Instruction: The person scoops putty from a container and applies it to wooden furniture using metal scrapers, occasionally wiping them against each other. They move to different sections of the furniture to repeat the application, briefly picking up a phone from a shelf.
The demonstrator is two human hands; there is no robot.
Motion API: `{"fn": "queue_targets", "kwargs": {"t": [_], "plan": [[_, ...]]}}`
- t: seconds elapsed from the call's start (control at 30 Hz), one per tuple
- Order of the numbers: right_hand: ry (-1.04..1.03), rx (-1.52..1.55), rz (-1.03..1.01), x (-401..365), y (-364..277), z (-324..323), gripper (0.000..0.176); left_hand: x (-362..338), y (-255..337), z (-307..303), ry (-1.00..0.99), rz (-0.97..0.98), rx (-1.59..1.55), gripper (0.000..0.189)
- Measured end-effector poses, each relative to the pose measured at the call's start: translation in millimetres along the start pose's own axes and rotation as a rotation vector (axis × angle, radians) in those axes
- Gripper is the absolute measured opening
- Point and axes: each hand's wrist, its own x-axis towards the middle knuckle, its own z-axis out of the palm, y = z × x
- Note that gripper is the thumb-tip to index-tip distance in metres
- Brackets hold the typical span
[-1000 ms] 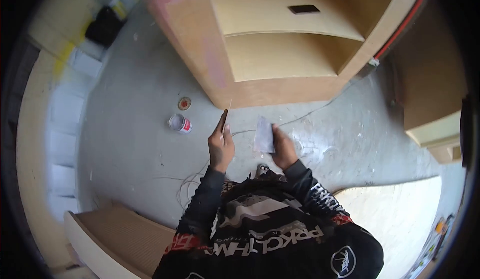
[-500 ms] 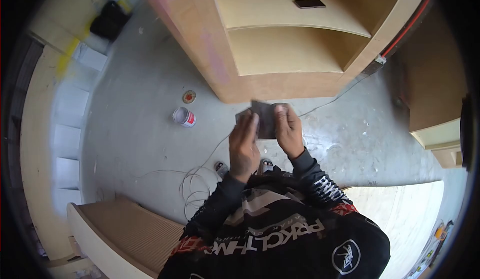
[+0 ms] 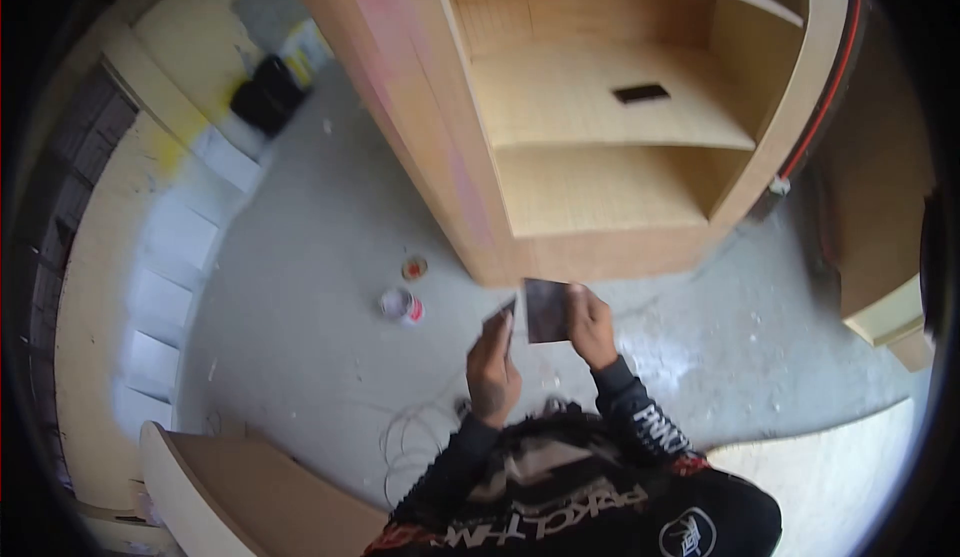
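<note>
My right hand (image 3: 592,329) is closed on the right edge of a dark, flat, square plate (image 3: 546,311), its broad face turned towards me. My left hand (image 3: 493,367) grips a second thin dark plate (image 3: 507,313), seen almost edge-on. A narrow gap parts the two plates. Both are held above the grey floor, in front of the wooden cabinet (image 3: 600,257). What the plates are made of, I cannot make out. An open can (image 3: 399,305) with a red label stands on the floor to the left, its round lid (image 3: 414,268) lying just beyond it.
Pinkish patches mark the cabinet's side (image 3: 410,67). A dark phone-like slab (image 3: 641,93) lies on its shelf. A loose cable (image 3: 405,442) coils on the floor near my feet. Curved wooden panels (image 3: 830,467) lie at lower right, and another curved piece (image 3: 250,477) at lower left.
The two plates were overlapping and have come apart. My view has tilted up, so the cabinet, can and hands sit lower in the picture.
</note>
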Motion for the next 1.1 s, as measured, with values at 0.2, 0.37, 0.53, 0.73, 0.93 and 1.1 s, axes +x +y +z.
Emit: {"fn": "queue_targets", "kwargs": {"t": [0.2, 0.37, 0.53, 0.73, 0.93, 1.1], "plan": [[0.074, -0.119, -0.297, -6, -46, 12, 0.035, -3, 18, 13, -0.053, -0.027, -0.141, 0.057], [-0.035, -0.05, -0.03, -7, -8, -2, 0.032, 22, -4, -6, -0.079, -0.237, -0.166, 0.048], [0.026, -0.102, -0.293, -10, -36, 7, 0.034, -9, 24, 4, -0.125, -0.083, -0.196, 0.05], [0.09, 0.096, 0.048, -4, -11, -13, 0.046, 20, 7, -13, -0.075, 0.016, -0.212, 0.047], [-0.387, -0.109, -0.216, -33, -21, 1, 0.036, 6, -11, -2, 0.012, -0.419, -0.254, 0.043], [0.108, -0.159, -0.034, 1, -43, -9, 0.028, -12, 6, -14, -0.007, -0.094, -0.249, 0.045]]}}
